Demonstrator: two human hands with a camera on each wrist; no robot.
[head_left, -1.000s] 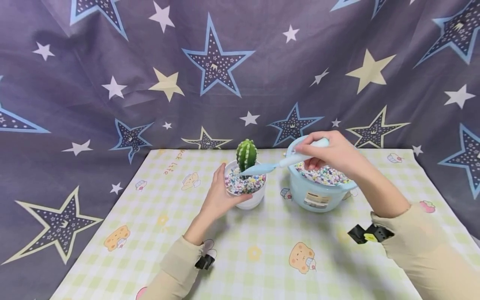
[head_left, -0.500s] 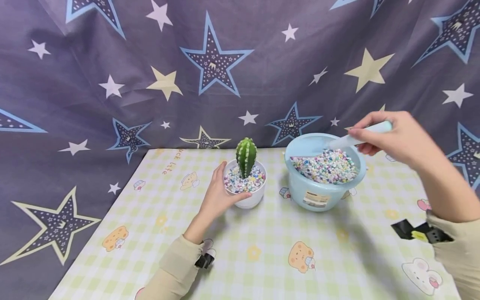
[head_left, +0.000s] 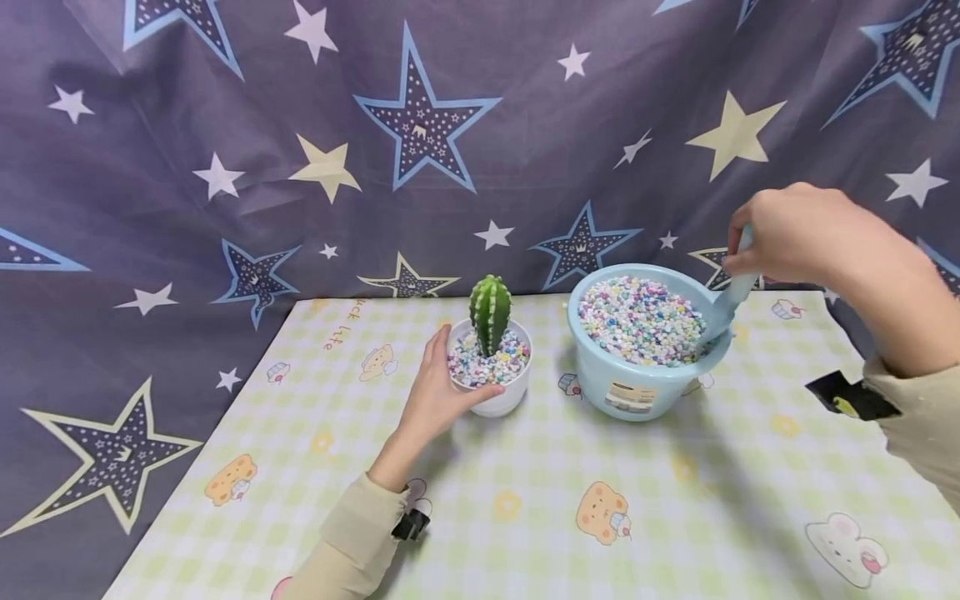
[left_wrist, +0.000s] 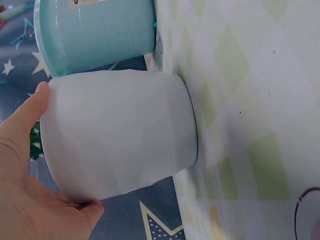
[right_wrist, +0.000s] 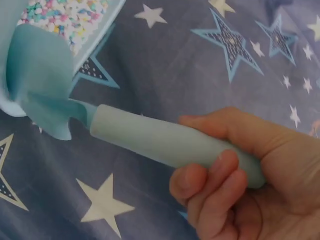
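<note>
Fingers (right_wrist: 212, 187) of my right hand (head_left: 795, 233) curl round the pale handle of a blue scoop (right_wrist: 150, 137), thumb along the top, so the hand is clamped firmly on it. I hold it up at the far right side of the light blue bowl (head_left: 637, 387), with the handle slanting down and the blade dipping over the rim into the heap of small pastel pebbles (head_left: 637, 321) that fills the bowl. In the right wrist view the blade (right_wrist: 37, 80) sits against the bowl's edge with the pebbles just behind it; I cannot tell whether any pebbles lie on the blade.

My left hand (head_left: 435, 396) cups the near left side of the white pot (head_left: 498, 400). The thumb (left_wrist: 30, 107) lies along the rim and the palm presses the wall, the other fingers wrapped behind where the left wrist view hides most of them. The pot stands upright on the tablecloth (head_left: 525, 500), a green-and-white check printed with little bears and cupcakes. A ribbed green cactus (head_left: 491, 310) stands upright in the middle of the pot, with the same coloured pebbles packed around its base nearly to the rim.

The pot and the bowl stand near each other, not touching, the bowl to the right. Behind the table hangs a purple cloth with stars (head_left: 427, 117). Both my forearms wear beige sleeves (head_left: 348, 537).
</note>
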